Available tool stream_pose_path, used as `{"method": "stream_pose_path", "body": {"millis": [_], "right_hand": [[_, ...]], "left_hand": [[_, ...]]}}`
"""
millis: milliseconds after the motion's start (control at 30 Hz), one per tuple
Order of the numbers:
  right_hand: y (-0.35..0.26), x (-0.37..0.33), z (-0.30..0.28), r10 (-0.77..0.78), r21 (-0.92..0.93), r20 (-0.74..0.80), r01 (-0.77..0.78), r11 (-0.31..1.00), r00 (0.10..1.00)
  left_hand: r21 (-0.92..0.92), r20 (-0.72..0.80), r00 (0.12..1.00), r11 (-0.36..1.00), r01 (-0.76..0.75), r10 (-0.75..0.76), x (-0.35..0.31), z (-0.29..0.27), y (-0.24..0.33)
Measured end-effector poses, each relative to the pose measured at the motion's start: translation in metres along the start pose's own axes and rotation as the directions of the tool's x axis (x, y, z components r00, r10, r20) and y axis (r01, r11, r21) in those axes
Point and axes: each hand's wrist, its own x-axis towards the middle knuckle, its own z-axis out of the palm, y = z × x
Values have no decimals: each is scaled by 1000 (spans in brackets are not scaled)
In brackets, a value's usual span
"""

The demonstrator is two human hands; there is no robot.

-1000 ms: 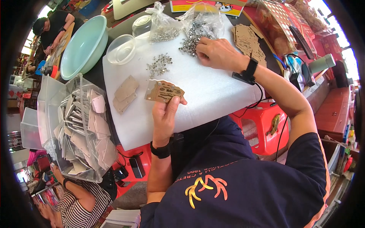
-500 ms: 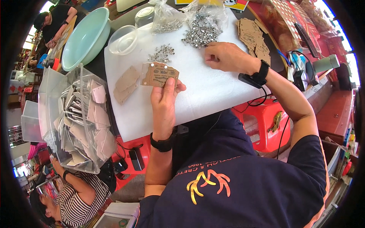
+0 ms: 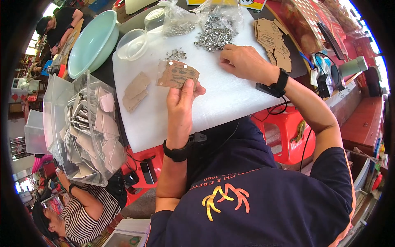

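Note:
Between thumb and fingers my left hand [image 3: 180, 108] grips a brown printed card [image 3: 177, 78] with a ragged top edge, a clear layer and small round white studs at its corners. It is held up over the white-covered table [image 3: 214, 96]. My right hand [image 3: 250, 64] hovers to the right, fingers curled together; whatever they may pinch is hidden. Just beyond that hand, a heap of small shiny metal pieces [image 3: 212, 37] spills from a clear plastic bag [image 3: 226, 16]. A smaller cluster of metal pieces [image 3: 176, 54] lies behind the card.
Brown cards lie at the left [image 3: 135, 90], with a larger pile of brown cards [image 3: 270, 39] at the far right. A clear bin [image 3: 106, 158] full of flat pieces stands left, beside a pale green basin [image 3: 92, 45]. A clear bowl [image 3: 132, 43] sits behind. Two people are nearby.
My left hand has shifted slightly right and tilted the card, now turned more clockwise. My right hand stays near the metal heap, with its fingers slightly moved.

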Motion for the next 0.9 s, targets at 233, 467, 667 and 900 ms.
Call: {"method": "stream_pose_path", "body": {"millis": [233,467,667,900], "right_hand": [[-59,1,-9,113,536,-182,2,844,977],[-73,-2,13,245,599,-298,-19,801,923],[-78,-1,17,247,553,-345,-17,833,906],[-79,-1,21,184,447,-422,28,894,888]], "left_hand": [[143,23,997,987,-79,77,5,0,-8],[161,-13,986,973,-164,168,7,14,-9],[271,32,984,946,-176,174,6,10,-8],[264,12,984,948,-177,180,7,12,-9]]}}
